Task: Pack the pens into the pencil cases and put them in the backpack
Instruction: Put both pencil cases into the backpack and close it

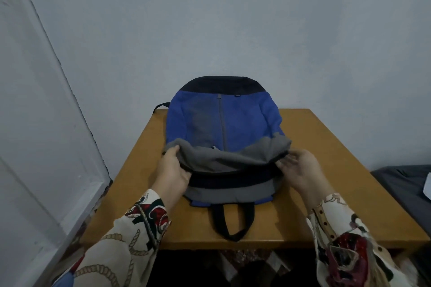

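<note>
Lying flat on the table (326, 193), the backpack (233, 121) is held at its grey mouth; one edge is gripped by the left hand (171, 168), the other pinched by the right hand (300, 168); no pens or cases are seen; limp fabric could sag shut if either grip is loosened.

A blue fabric backpack (245, 119) with a black base, grey top panel and grey central zipper lies flat, its top toward the viewer. Its grey opening edge is lifted and folded back. A black carry loop (233, 223) trails from the near end.
</note>
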`<state>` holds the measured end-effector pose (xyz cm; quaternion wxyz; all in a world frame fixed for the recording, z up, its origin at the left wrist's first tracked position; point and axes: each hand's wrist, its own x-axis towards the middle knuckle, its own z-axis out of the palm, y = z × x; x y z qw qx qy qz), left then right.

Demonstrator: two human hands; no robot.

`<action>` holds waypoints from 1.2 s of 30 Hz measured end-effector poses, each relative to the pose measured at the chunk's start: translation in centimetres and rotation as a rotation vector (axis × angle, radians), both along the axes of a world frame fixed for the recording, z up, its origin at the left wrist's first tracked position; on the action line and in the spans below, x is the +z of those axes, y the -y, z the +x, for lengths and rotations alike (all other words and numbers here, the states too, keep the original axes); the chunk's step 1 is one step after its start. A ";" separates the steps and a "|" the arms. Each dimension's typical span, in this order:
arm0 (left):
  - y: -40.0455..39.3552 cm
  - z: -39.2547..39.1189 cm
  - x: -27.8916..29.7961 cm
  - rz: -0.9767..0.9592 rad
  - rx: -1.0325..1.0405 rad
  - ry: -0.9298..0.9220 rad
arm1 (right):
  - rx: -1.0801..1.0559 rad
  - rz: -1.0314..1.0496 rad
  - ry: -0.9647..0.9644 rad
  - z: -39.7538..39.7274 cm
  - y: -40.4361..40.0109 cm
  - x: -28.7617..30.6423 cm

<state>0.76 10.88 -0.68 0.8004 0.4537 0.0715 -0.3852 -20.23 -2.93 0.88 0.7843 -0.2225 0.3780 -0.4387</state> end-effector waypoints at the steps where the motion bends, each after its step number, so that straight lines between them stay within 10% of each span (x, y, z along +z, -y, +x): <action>1: -0.2 0.4 -0.3 0.090 0.009 0.094 | -0.036 -0.055 -0.112 -0.3 0.7 -0.4; 6: -1.5 0.6 -0.4 0.789 0.159 1.118 | -0.080 -0.388 -0.780 -2.1 3.2 -2.9; 9: -0.1 -0.1 0.6 0.694 0.032 1.650 | 0.060 -0.534 -0.894 -2.3 3.4 -4.0; 13: 3.3 -1.8 1.4 0.783 -0.434 1.914 | 0.140 -0.712 -0.955 -1.7 4.4 -4.1; 21: 6.7 -1.4 0.3 1.221 -0.985 2.057 | 0.229 -0.727 -1.026 -1.1 5.9 -3.7; 36: 7.0 -1.5 0.4 1.231 -1.041 2.034 | -0.004 -1.020 -1.176 -3.7 4.0 -5.5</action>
